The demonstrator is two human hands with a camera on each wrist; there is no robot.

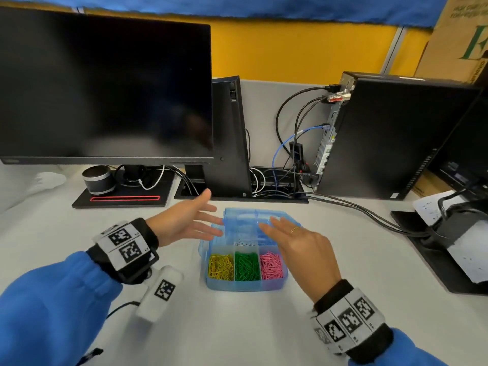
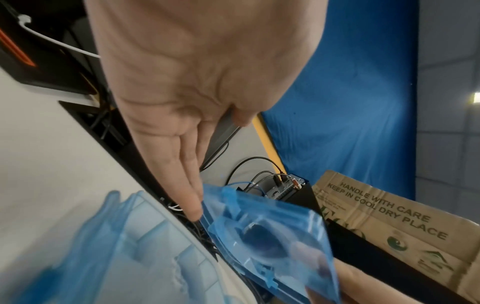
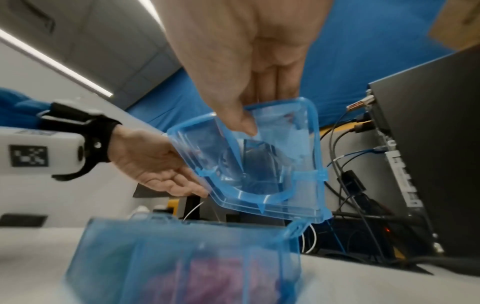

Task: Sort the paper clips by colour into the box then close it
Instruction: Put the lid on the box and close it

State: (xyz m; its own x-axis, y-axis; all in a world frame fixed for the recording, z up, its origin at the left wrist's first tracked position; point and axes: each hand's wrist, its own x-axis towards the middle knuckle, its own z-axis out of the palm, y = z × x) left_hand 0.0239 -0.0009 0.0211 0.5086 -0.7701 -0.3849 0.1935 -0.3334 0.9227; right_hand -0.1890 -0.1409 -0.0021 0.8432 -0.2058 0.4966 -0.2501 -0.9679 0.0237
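One translucent blue box [image 1: 247,285] sits on the white desk [image 1: 343,260] just under your two hands, its hinged lid [image 1: 253,217] tilted partway over the back row. Your left hand [image 1: 184,223] has its fingers straight and held side by side, thumb raised apart, fingertips [image 2: 193,207] touching the lid's left edge. Your right hand [image 1: 298,247] reaches over the lid, fingers extended and close together, thumb against its inner face in the right wrist view. Just nearer you than your fingers, three front compartments show one heap each: yellow clips [image 1: 220,266], green clips [image 1: 247,266], pink clips [image 1: 270,265]. Under your fingertips, a few white clips [image 1: 244,243] show in the back row; the rest of that row is hidden by lid and hands. Both wrist views blur the box body. Beyond your fingers stand one dark monitor [image 1: 105,85] and one black computer tower [image 1: 390,138].
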